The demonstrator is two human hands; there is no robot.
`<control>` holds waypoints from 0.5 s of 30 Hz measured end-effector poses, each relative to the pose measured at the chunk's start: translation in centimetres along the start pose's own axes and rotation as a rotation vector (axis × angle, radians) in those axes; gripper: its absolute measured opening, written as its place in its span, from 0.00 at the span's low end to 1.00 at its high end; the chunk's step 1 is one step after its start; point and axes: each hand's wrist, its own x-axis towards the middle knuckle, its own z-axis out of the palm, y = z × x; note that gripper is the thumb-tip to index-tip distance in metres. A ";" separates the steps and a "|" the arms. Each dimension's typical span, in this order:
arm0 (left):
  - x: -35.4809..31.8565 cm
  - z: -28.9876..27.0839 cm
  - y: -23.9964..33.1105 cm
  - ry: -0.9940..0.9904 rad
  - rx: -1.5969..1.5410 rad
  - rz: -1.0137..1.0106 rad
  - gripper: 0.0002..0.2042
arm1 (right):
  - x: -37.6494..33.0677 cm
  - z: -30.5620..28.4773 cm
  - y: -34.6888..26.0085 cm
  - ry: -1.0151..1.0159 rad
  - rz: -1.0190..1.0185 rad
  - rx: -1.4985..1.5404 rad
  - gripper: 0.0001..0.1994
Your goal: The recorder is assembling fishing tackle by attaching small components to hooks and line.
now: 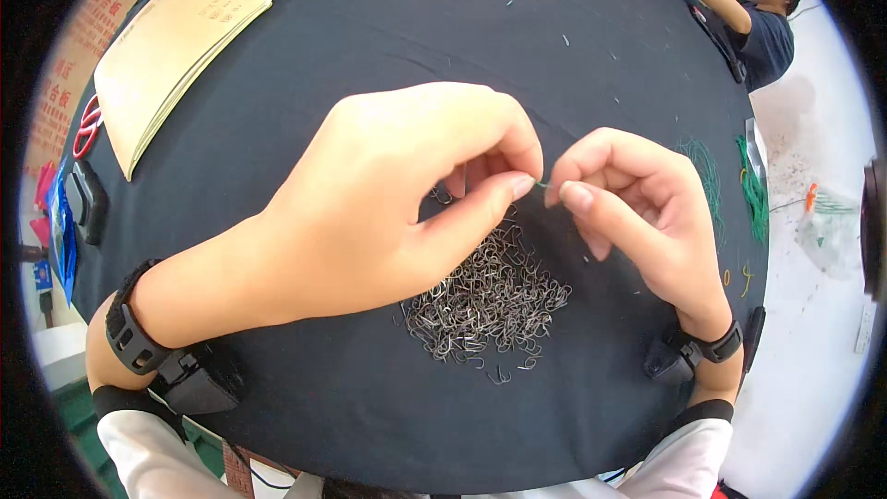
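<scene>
Above a heap of small metal fish hooks, my two hands are pinched close together. Between their fingertips shows a short bit of thin green line. My left hand has thumb and forefinger pressed together on one end of it. A little metal shows beneath its curled fingers, but I cannot tell if that is held or lies on the heap. My right hand pinches the line's other side between thumb and forefinger, its remaining fingers curled.
Brown paper booklets lie at the far left, beside red-handled scissors and a black device. Green line bundles and loose green strands rest at the right on the black cloth. Another person sits at the far right.
</scene>
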 end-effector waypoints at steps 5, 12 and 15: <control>0.2 0.2 -0.4 0.078 0.158 0.238 0.07 | 0.0 0.3 0.3 -0.025 0.012 0.199 0.05; 0.4 0.5 -0.2 0.149 0.204 0.399 0.08 | -0.4 1.1 0.1 -0.028 0.026 0.337 0.05; 0.4 0.4 -0.1 0.151 0.196 0.406 0.09 | -0.4 1.3 0.3 -0.039 -0.024 0.365 0.05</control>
